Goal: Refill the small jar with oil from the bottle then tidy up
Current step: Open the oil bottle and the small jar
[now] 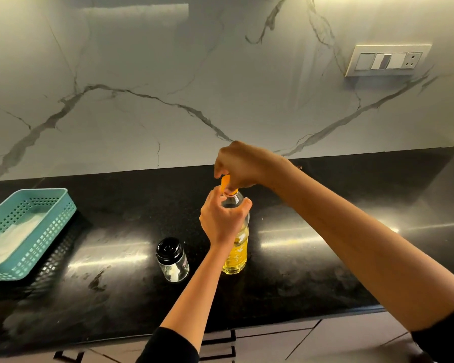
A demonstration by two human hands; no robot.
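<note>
A clear plastic bottle [237, 254] holding yellow oil stands upright on the black counter [312, 258]. My left hand [219, 221] is wrapped around its upper part, just below the neck. Above it, my right hand [240, 166] pinches the orange flip cap [225, 183], which is tilted up off the mouth. A small glass jar [172, 259] with a black lid on it stands to the left of the bottle, close to my left forearm. The jar looks nearly empty.
A teal perforated basket [60, 203] with a white cloth [13, 239] inside sits at the left of the counter. The marble wall behind carries a switch plate [388, 60] at upper right. Cabinet fronts run below the counter's front edge.
</note>
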